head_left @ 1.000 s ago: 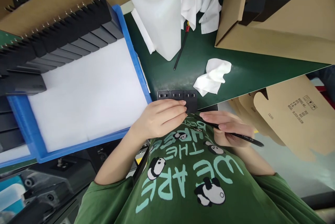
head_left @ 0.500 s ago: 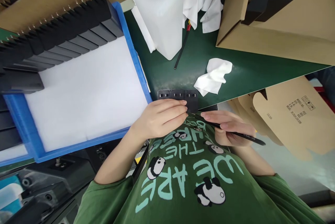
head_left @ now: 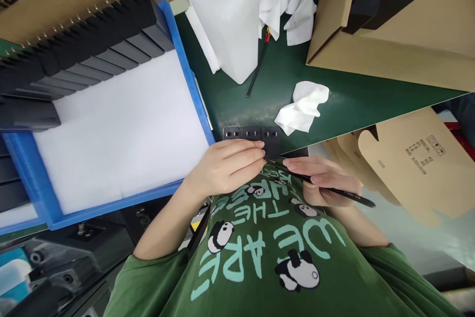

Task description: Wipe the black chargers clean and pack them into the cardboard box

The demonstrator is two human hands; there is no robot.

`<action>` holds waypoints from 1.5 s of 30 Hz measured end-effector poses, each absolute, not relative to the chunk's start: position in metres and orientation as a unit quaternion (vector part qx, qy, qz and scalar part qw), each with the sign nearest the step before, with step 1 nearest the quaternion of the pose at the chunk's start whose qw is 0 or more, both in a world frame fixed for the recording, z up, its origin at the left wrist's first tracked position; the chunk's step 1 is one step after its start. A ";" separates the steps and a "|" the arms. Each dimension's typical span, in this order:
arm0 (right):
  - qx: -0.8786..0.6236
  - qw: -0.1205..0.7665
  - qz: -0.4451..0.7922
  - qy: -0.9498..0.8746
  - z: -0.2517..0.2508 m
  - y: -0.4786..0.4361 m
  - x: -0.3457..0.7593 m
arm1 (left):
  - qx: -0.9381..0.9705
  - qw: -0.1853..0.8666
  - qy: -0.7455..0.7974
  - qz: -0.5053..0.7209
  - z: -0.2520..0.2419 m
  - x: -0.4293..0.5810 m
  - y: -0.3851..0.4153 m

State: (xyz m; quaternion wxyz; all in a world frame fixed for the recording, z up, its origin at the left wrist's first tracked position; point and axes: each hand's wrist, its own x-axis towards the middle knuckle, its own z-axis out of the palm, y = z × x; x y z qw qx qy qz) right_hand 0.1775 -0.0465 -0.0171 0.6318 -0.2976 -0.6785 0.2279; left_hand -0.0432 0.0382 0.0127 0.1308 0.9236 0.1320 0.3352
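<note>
Pinning a row of 3 black adapters (head_left: 252, 134) at the green mat's (head_left: 334, 94) near edge under the curled left hand (head_left: 226, 166); pinching a black pen (head_left: 334, 189) in the closed right hand (head_left: 321, 178), tip beside them. Probably marking; calls for a steady tip.

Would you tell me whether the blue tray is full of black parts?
Partly filled: black parts fill only the far end of the blue tray; white foam lies bare.

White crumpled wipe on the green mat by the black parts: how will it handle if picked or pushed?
The wipe looks floppy: it lies in soft folds, so it would likely drape when lifted. Probably very light; a push may bunch it up rather than slide it across the green mat. Lying low, it should not roll or tip.
</note>
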 end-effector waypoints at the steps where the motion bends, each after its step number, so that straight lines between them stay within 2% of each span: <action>1: -0.297 0.631 0.228 -0.679 -0.018 -0.047 0.177 | 0.923 0.130 0.131 0.339 0.013 -0.043 0.038; 36: -0.299 0.624 0.236 -0.682 -0.020 -0.050 0.180 | 0.922 0.142 0.129 0.337 0.010 -0.045 0.037; 45: -0.324 0.683 0.109 -0.645 -0.028 -0.036 0.197 | 0.933 0.090 0.121 0.327 0.019 -0.038 0.040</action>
